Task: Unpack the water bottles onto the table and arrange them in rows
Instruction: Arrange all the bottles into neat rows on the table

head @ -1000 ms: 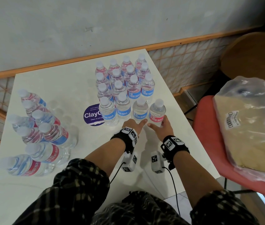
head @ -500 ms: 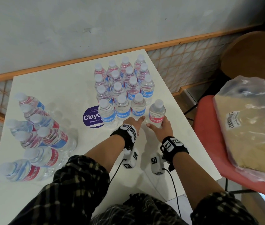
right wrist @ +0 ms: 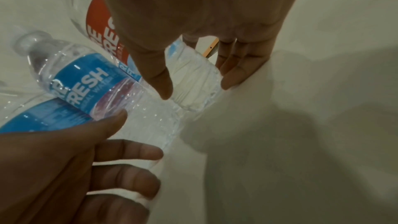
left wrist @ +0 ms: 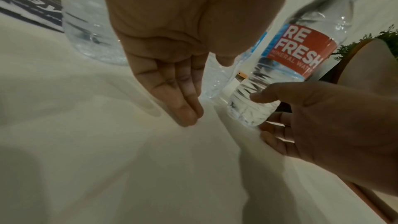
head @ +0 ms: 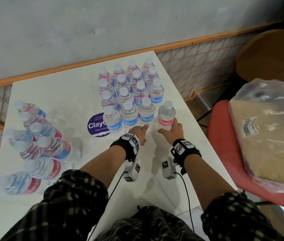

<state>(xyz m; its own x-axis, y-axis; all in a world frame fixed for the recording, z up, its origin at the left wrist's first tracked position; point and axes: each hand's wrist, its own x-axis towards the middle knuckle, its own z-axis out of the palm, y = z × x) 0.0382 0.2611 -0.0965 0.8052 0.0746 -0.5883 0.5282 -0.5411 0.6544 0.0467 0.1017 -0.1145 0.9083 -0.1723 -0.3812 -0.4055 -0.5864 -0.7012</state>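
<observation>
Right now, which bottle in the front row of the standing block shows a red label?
The rightmost bottle, the one the right hand holds at the base; the other three front-row bottles show blue labels.

left hand [head: 138, 132]: fingers straight, together | right hand [head: 173, 130]: thumb and fingers spread, curved

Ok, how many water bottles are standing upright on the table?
16, in a block far right on the table: four rows of four. The front-right one, red-labelled, is in the right hand. None looks hidden.
</observation>
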